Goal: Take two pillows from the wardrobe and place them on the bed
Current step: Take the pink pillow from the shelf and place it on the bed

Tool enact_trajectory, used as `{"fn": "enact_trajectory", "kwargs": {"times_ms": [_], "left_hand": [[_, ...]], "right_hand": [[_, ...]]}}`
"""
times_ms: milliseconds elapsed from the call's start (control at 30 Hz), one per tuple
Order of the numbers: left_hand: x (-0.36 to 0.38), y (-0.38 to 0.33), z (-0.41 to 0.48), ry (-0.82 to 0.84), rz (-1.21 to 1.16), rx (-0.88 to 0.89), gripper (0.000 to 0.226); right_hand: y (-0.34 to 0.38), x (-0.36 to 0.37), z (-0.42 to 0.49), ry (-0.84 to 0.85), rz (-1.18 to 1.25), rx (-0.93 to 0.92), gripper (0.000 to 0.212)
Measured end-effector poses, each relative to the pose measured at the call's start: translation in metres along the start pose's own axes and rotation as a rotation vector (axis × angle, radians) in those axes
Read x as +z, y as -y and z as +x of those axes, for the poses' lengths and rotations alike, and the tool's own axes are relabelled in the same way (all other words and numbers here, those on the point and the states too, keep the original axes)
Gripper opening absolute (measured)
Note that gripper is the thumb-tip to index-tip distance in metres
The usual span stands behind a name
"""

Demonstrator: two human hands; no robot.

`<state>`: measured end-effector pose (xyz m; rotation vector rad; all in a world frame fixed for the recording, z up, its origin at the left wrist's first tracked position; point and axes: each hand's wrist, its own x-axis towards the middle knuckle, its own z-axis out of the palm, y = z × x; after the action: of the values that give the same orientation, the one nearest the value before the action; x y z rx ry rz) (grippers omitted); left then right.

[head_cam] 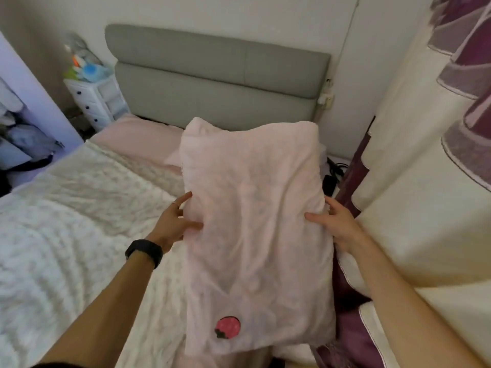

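A pale pink pillow (255, 221) with a red strawberry patch near its lower end is held up lengthwise over the right side of the bed (79, 221). My left hand (175, 221) grips its left edge, thumb on top; a black band sits on that wrist. On the opposite edge my right hand (337, 221) clasps the pillow the same way. The bed has a white textured blanket, a pink sheet near the top and a grey padded headboard (218, 75). The wardrobe is out of sight, and a second pillow cannot be made out.
A cream and purple curtain (425, 155) hangs close on the right. A small white drawer unit (98, 99) with bottles on top stands left of the headboard. Black cables (332, 176) lie in the gap right of the bed. Bags sit at the far left.
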<state>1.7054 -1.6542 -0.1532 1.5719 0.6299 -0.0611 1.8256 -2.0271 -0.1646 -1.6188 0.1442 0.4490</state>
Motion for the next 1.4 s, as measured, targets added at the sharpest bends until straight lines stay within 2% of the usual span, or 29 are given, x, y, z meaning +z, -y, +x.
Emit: {"fn": "enact_trajectory", "kwargs": {"times_ms": [200,300,600,900,1067,1400], "left_hand": [[0.034,-0.019,0.063,-0.088,-0.016,-0.079,0.095],[0.041,-0.021,0.09,-0.136,-0.035,-0.126,0.096],[0.035,-0.015,0.178,-0.3,-0.124,-0.289,0.09],[0.026,-0.041,0.264,-0.431,-0.19,-0.337,0.09],[0.021,-0.054,0.311,-0.515,-0.22,-0.325,0.091],[0.008,-0.1,0.448,-0.681,-0.228,-0.342,0.083]], "right_hand": [[0.027,-0.016,0.099,0.075,-0.064,0.018,0.067],[0.036,-0.011,0.15,0.118,-0.15,0.05,0.076],[0.045,0.051,0.299,0.301,-0.301,0.163,0.087],[0.094,0.107,0.417,0.387,-0.351,0.139,0.08],[0.112,0.134,0.48,0.422,-0.45,0.099,0.084],[0.162,0.21,0.645,0.545,-0.558,0.046,0.081]]}}
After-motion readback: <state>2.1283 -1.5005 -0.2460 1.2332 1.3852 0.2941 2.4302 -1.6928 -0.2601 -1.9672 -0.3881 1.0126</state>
